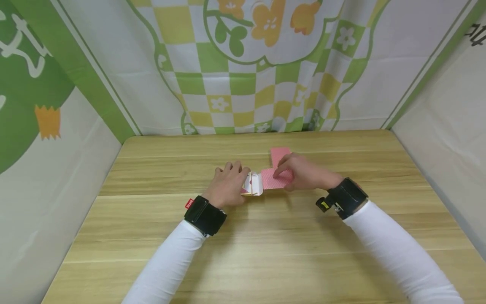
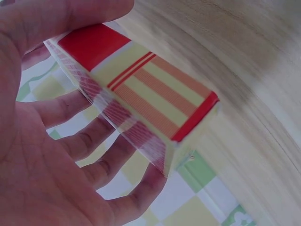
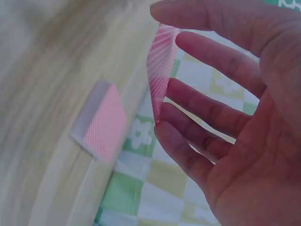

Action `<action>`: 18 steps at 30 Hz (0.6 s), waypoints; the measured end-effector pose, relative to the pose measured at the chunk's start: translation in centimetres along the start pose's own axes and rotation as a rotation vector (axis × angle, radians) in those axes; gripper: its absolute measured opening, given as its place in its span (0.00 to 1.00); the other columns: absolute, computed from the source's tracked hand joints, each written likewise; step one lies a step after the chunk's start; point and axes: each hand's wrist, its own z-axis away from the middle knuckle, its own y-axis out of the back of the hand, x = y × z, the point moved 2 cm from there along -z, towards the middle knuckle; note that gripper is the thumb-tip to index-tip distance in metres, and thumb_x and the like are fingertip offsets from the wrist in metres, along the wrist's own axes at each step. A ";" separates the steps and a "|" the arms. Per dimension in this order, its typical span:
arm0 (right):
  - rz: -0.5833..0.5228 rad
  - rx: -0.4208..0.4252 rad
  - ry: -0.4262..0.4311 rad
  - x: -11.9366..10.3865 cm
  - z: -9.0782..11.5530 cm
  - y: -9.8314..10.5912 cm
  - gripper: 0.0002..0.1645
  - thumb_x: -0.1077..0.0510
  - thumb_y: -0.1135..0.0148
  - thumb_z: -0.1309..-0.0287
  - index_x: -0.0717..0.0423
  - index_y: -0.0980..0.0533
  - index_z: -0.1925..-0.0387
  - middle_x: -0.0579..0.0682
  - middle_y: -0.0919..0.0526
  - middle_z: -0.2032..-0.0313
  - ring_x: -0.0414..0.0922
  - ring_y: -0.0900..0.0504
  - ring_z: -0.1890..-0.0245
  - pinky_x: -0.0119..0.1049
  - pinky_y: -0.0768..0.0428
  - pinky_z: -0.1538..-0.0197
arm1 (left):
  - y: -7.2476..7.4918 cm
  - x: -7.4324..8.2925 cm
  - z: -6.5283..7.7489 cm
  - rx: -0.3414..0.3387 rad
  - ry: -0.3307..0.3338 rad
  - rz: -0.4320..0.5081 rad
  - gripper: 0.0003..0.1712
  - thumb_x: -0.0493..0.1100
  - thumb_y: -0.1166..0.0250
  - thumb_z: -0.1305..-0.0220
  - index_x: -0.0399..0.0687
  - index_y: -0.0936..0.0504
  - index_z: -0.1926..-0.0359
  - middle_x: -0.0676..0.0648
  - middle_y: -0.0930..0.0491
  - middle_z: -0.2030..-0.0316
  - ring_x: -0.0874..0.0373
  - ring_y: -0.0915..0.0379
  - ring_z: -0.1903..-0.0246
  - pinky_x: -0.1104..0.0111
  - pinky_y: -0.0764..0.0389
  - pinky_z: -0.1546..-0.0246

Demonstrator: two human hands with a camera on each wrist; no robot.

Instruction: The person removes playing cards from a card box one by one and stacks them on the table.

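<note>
My left hand (image 1: 229, 185) grips a playing-card box (image 1: 247, 185), thumb on one side and fingers along the other. In the left wrist view the box (image 2: 157, 87) shows a red and cream striped side. Its opened white end flap (image 1: 257, 184) points right. Just right of this flap, my right hand (image 1: 305, 172) pinches a playing card (image 1: 271, 180) with a pink patterned back; whether it is one card or more I cannot tell. A stack of pink-backed cards (image 3: 107, 123) lies on the table, behind the held card in the head view.
The wooden table (image 1: 281, 261) extends toward me and to both sides. A green, yellow and white checked curtain (image 1: 243, 101) hangs at its back edge, and pale cloth walls stand left and right. Each wrist wears a black strap (image 1: 347, 197).
</note>
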 end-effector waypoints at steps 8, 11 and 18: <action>0.060 0.053 -0.161 1.9 -0.3 1.1 0.20 0.64 0.23 0.55 0.59 0.13 0.56 0.54 0.13 0.57 0.53 0.18 0.50 0.49 0.23 0.45 | -0.2 0.0 -0.2 -0.025 0.012 -0.002 0.42 0.41 0.20 0.57 0.43 0.25 0.38 0.42 0.27 0.49 0.43 0.33 0.48 0.43 0.29 0.48; 0.053 0.094 -0.264 2.3 -0.6 1.0 0.20 0.60 0.22 0.52 0.59 0.13 0.54 0.55 0.12 0.56 0.52 0.18 0.53 0.48 0.23 0.47 | -0.3 0.0 -0.2 -0.031 0.011 -0.006 0.42 0.41 0.20 0.57 0.43 0.25 0.37 0.42 0.27 0.48 0.43 0.33 0.48 0.44 0.29 0.47; 0.006 0.209 -0.491 2.9 -1.9 0.2 0.23 0.51 0.25 0.47 0.61 0.14 0.52 0.56 0.15 0.65 0.50 0.24 0.67 0.43 0.26 0.62 | -0.4 0.1 -0.2 -0.040 0.016 -0.003 0.43 0.42 0.20 0.57 0.43 0.25 0.37 0.41 0.27 0.47 0.43 0.33 0.47 0.43 0.29 0.47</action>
